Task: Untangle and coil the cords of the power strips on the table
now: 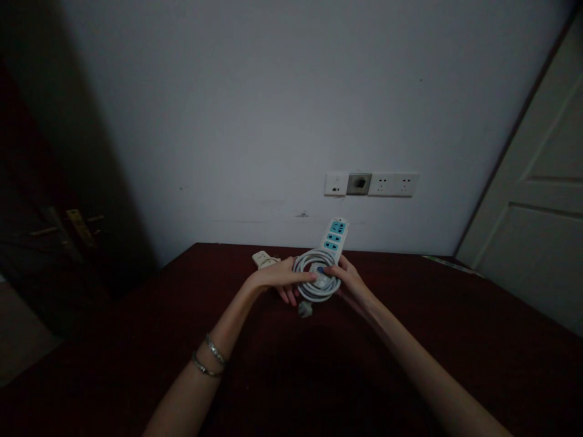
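Observation:
A white power strip (334, 235) with blue sockets is held up above the dark red table, its far end tilted up toward the wall. Its grey cord (313, 293) is coiled in a ring around the near end, and the plug (305, 309) hangs below the coil. My left hand (285, 276) grips the coil from the left, thumb laid across it. From the right, my right hand (348, 279) is closed on the coil and the strip, thumb on top. Behind my left hand lies a second, cream-coloured power strip (259, 258) with its cord, partly hidden.
The dark red table (410, 340) meets a pale wall (228, 121). Wall sockets (394, 184) and a switch plate (359, 184) sit above the table. A white door (542, 182) is at right, a dark door (40, 230) with a handle at left. A thin flat strip (450, 264) lies at the back right.

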The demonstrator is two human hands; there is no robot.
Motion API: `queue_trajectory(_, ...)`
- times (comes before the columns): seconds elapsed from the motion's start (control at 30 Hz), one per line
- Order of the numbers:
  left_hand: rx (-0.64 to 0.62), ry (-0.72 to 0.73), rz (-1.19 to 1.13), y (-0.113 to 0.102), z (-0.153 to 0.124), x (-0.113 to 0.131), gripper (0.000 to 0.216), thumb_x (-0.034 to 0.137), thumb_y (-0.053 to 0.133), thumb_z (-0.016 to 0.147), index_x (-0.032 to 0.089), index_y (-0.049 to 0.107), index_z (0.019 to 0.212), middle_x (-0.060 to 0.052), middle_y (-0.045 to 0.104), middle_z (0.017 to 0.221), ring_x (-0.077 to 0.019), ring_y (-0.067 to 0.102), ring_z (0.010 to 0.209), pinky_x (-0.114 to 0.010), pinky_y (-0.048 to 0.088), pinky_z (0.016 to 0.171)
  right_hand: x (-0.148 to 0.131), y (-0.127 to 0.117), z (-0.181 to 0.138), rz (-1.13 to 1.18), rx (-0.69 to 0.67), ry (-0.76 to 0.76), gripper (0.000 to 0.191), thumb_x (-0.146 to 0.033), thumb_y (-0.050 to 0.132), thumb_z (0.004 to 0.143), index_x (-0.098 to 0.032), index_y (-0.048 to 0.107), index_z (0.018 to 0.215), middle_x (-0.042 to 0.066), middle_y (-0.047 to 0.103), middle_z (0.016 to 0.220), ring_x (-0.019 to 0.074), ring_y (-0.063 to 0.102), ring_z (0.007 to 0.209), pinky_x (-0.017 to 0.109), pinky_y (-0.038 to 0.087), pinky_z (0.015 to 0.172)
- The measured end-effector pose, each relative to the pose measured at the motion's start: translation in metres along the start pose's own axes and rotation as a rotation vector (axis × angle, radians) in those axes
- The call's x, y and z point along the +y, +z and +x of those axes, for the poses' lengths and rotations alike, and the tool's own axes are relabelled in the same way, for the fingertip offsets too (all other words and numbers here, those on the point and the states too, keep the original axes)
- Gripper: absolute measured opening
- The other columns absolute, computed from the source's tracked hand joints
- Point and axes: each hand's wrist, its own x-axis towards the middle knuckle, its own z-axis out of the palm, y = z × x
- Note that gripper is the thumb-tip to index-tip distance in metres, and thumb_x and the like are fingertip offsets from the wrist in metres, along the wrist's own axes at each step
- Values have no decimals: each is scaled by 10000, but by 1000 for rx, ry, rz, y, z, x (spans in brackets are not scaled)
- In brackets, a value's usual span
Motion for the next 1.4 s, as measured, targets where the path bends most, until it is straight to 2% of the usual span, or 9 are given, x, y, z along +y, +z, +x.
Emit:
queue_trajectory(0.13,84,38,-5,9,10,-3,492,390,606,724,96,472,1094,-40,622,536,-142,582,398,-189,427,382,-2,-3,0,-10,14,-9,497,-248,709,561,-215,518,1019,14,653,871,168,619,682,293,499,617)
queue_trajectory(0.37,198,174,203,6,7,-2,287,273,519,731,101,604,944,-69,664,647,-139,591,413,-188,417,365,-4,2,-2,2,4,25,536,-264,728,560,-203,495,1039,33,641,890,181,619,712,311,497,621)
queue_trajectory(0.6,274,264,326,10,1,7,301,315,502,769,112,621,958,-49,667,697,-110,575,429,-181,402,423,-4,3,0,21,66,-34,533,-255,731,554,-196,486,1024,25,643,888,174,618,730,290,496,638)
queue_trajectory(0.8,525,369,514,7,11,3,464,443,344,872,124,609,664,-56,621,600,-139,570,576,-212,391,535,-4,0,-1,-2,-47,37,516,-234,687,606,-209,466,1071,21,635,917,166,619,712,296,500,626)
queue_trajectory(0.87,509,447,554,4,13,-2,410,430,358,874,139,611,735,-56,644,696,-150,581,660,-222,402,595,-3,-2,0,-25,-57,14,515,-213,678,602,-203,469,1072,19,633,923,155,611,721,279,494,638)
queue_trajectory(0.97,382,503,559,-1,13,-8,290,402,438,847,152,574,903,-56,648,846,-167,589,753,-234,417,638,-2,-4,0,-71,-94,-27,538,-157,673,566,-182,484,1069,28,631,963,160,602,815,269,486,717)
queue_trajectory(1.1,250,515,551,-3,10,-10,269,339,462,842,152,503,1030,-65,638,899,-186,603,791,-261,438,667,0,-5,0,-93,-143,56,566,-155,649,562,-184,481,1102,48,628,1012,187,610,836,278,495,685)
queue_trajectory(1.3,324,644,626,3,5,-1,383,215,478,831,174,449,1211,-108,591,1141,-217,568,1020,-311,414,861,-2,-8,0,-110,-180,127,544,-199,640,611,-202,471,1129,60,635,998,189,630,733,284,514,571)
queue_trajectory(1.4,359,623,698,3,5,0,341,214,467,841,185,501,1179,-97,617,1098,-218,591,971,-312,423,836,-6,-8,-1,-121,-184,132,534,-209,660,614,-208,473,1114,57,630,997,192,628,743,309,528,583)
